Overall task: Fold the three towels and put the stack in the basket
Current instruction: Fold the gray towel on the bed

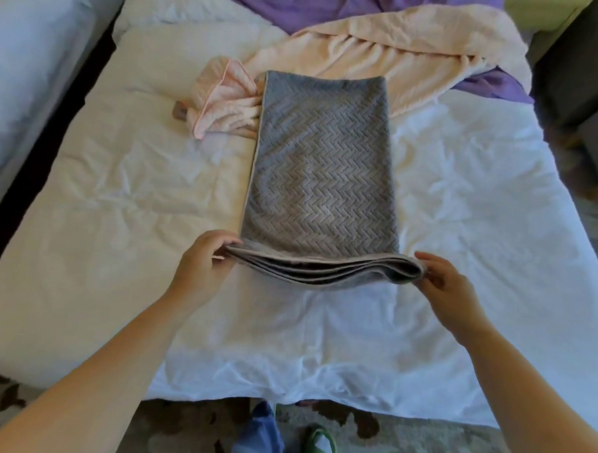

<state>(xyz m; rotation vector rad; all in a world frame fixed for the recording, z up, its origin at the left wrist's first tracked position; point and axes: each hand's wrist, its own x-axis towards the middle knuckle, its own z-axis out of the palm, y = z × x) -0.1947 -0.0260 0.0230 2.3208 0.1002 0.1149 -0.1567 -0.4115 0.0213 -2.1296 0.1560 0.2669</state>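
**Grey towel** (322, 165): herringbone-textured and folded into a long strip, it lies along the middle of the bed (119, 218). Its far end is flat on the sheet and its near end is held just off it.

**Left hand** (203, 258): the grip is closed on the near left corner, with the thumb on top and the fingers curled beneath the layered edge.

**Right hand** (444, 284): the grip is closed in a pinch on the near right corner.

The near edge is several layers thick and sags between the two hands. Both bare forearms reach in from the near side and are cut off by the frame. The fingertips under the cloth are hidden.

A crumpled pink towel (224, 101) touches the strip's far left edge. A large peach towel (401, 49) lies bunched at the far end, over purple bedding (300, 7).
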